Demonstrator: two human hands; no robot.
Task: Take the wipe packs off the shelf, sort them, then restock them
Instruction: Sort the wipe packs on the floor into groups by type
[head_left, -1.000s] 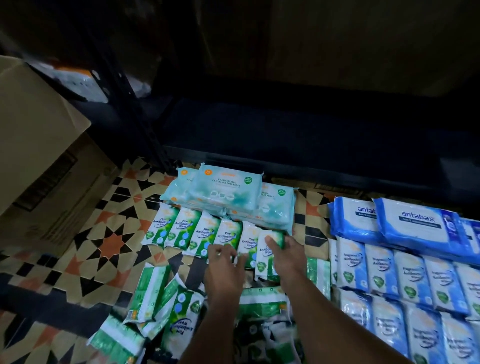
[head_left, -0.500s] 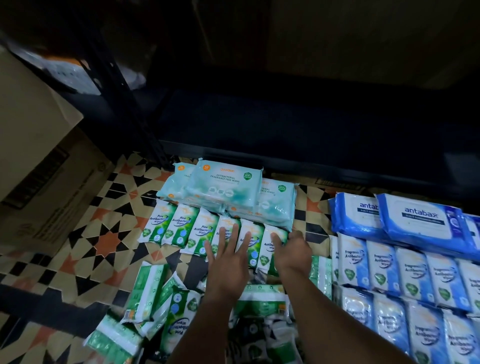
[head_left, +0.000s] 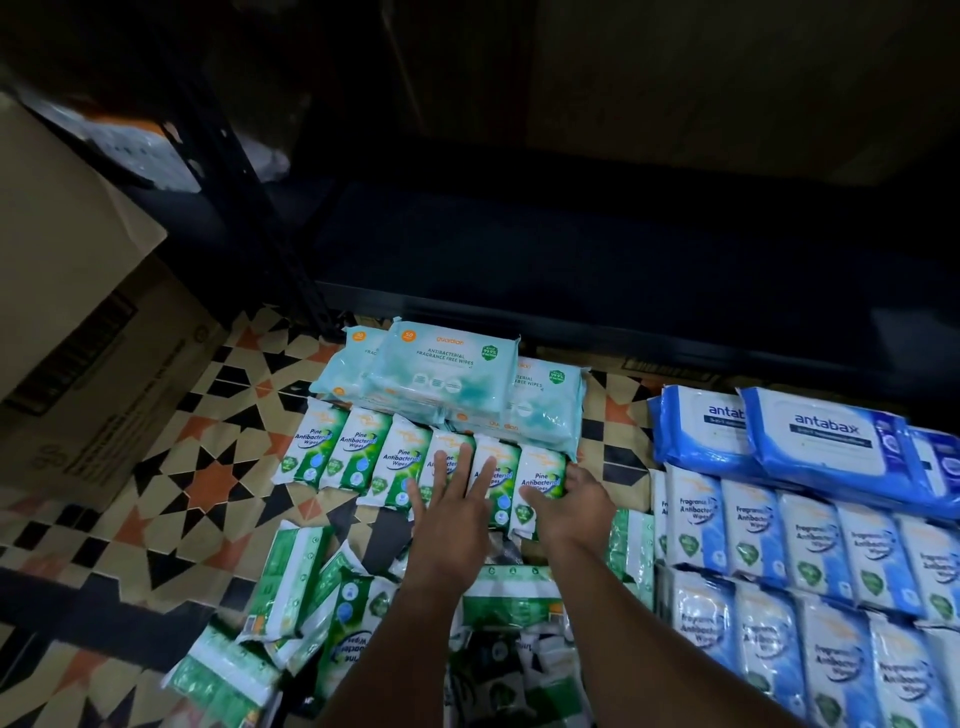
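Pine Antibacterial Wipes row (head_left: 415, 457), long axes 12–6.
My left hand (head_left: 457, 514) flat, fingers spread on packs; right hand (head_left: 576, 506) grips end pack (head_left: 540, 480).

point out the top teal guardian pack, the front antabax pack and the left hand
top teal guardian pack (head_left: 447, 371), head view, middle of its label
front antabax pack (head_left: 826, 431), head view, white lid
left hand (head_left: 452, 512), head view, back of hand

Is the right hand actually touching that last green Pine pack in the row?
Touching. The head view shows the right hand gripping the end Pine pack, thumb across its front.
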